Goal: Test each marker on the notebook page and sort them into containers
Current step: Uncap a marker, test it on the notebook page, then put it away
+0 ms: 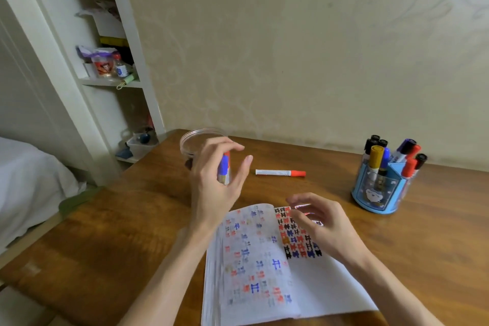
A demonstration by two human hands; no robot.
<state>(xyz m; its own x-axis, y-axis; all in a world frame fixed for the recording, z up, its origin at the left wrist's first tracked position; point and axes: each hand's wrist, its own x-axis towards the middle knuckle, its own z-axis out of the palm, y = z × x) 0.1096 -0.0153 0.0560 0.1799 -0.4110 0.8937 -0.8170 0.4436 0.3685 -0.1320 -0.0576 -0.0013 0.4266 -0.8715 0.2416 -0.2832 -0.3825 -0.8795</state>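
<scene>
Presently: your left hand, fingers spread, beside blue-capped marker at clear jar; your right hand curled over notebook, grip unclear; red marker lies apart.

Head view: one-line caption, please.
Left hand at clear jar, right hand above scribbled notebook; red-capped marker lies on the desk.

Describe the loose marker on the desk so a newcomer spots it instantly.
On the wooden desk, look beyond the open notebook, toward the wall. One marker lies flat between the clear jar on the left and the blue holder on the right. White barrel, red cap; unlike the others, it sits in no container.
</scene>
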